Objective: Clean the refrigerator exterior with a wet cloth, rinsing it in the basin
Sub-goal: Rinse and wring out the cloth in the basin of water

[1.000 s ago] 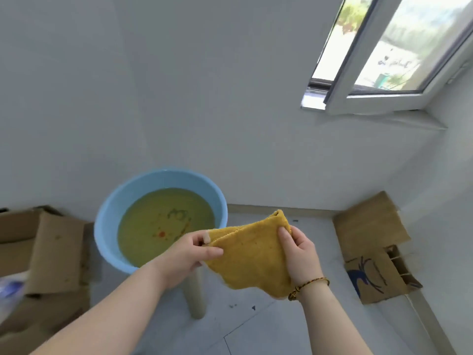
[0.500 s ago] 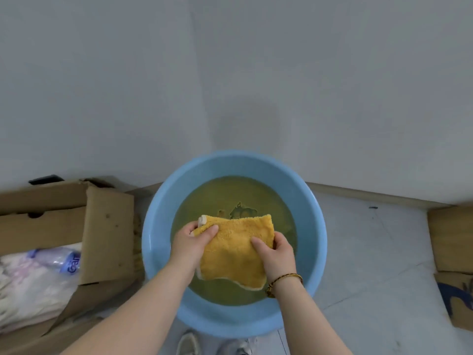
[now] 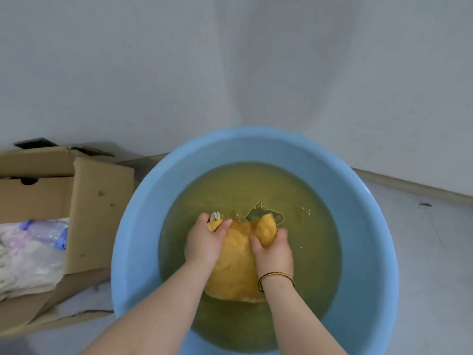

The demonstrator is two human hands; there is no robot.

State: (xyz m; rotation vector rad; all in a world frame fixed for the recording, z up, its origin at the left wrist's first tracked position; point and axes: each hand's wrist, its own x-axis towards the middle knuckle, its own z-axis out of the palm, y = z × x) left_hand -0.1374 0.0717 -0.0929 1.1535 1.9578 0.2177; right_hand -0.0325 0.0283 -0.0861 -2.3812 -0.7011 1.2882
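The single camera sits on my head, facing forward and steeply down. It looks from close above into the basin (image 3: 133, 226), with the wall (image 3: 230, 73) across the upper frame.

Smooth plastic basin (image 3: 133, 252), fuzzy terry-like cloth (image 3: 238, 254), matt corrugated cardboard box (image 3: 99, 201).

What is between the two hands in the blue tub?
The yellow cloth, bunched in murky water, held by the left hand and right hand; the head view shows it.
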